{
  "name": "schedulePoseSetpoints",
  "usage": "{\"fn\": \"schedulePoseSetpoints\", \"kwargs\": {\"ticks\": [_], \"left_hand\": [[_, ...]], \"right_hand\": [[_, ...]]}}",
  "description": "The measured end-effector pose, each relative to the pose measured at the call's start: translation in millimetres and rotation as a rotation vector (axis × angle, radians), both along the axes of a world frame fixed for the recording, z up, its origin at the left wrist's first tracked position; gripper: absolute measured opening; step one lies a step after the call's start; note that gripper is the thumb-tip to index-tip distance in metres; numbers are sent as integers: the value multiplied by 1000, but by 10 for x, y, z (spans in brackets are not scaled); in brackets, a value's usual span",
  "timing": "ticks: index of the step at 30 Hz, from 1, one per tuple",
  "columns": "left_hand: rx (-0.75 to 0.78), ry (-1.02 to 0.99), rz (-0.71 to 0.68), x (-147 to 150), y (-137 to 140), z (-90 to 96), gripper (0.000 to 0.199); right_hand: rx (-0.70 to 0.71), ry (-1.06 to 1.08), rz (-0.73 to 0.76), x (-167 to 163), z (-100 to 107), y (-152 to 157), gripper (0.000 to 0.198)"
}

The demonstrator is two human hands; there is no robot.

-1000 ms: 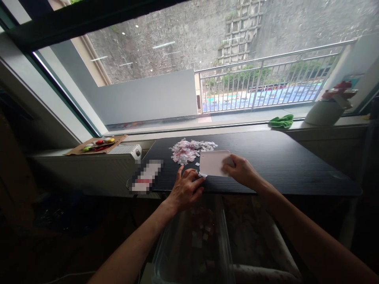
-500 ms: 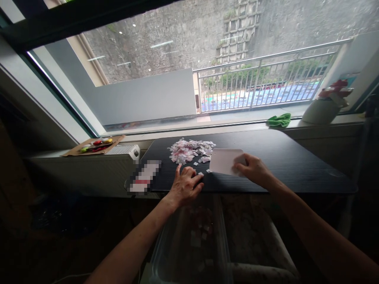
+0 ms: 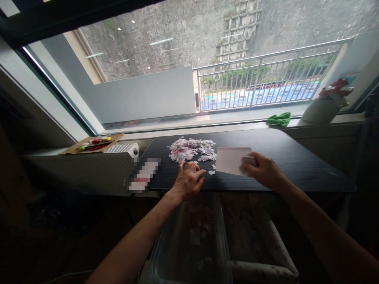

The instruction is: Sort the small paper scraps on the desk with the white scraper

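Observation:
A loose heap of small white and pinkish paper scraps (image 3: 186, 149) lies on the dark table (image 3: 296, 165). At the heap's near edge rests my left hand (image 3: 189, 179), palm down with its fingers apart; what is under the palm is hidden. To the right, my right hand (image 3: 263, 169) grips the right edge of a flat white scraper (image 3: 231, 159), which has a small hole near one corner. The scraper's left edge stands close to the heap and beside a few stray scraps (image 3: 211, 172).
Below the table's front edge is a clear plastic bin (image 3: 189, 256) with some scraps inside. A blurred-out flat item (image 3: 145, 175) lies at the table's left end. A green cloth (image 3: 279, 119) and a whitish container (image 3: 319, 108) stand by the window; a radiator (image 3: 89, 169) is at left.
My right hand has drawn the scraper a little to the right, away from the heap. My left hand has shifted slightly, and a few stray scraps now lie between it and the scraper.

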State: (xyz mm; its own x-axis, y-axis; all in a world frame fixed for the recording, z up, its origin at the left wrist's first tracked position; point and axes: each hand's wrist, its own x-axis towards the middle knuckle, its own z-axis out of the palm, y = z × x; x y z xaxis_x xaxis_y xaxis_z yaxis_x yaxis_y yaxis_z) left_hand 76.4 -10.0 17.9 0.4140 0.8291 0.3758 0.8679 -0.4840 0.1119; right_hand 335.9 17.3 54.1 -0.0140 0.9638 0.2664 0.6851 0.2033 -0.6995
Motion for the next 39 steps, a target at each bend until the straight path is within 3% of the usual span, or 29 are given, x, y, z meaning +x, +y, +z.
{"fn": "schedulePoseSetpoints", "kwargs": {"ticks": [9, 18, 28, 34, 39], "left_hand": [[-38, 45, -33, 138, 37, 16, 24], [-23, 29, -24, 164, 51, 53, 23], [-77, 112, -64, 287, 90, 12, 33], [-97, 121, -49, 280, 67, 33, 32], [-63, 62, -2, 178, 98, 72, 30]], "right_hand": [[-7, 146, 48, 60, -169, 99, 17], [-12, 141, -5, 89, -24, 30, 15], [-51, 91, 33, -22, -112, 118, 13], [-17, -23, -83, 119, -73, 104, 11], [-51, -40, -67, 268, 32, -32, 10]]}}
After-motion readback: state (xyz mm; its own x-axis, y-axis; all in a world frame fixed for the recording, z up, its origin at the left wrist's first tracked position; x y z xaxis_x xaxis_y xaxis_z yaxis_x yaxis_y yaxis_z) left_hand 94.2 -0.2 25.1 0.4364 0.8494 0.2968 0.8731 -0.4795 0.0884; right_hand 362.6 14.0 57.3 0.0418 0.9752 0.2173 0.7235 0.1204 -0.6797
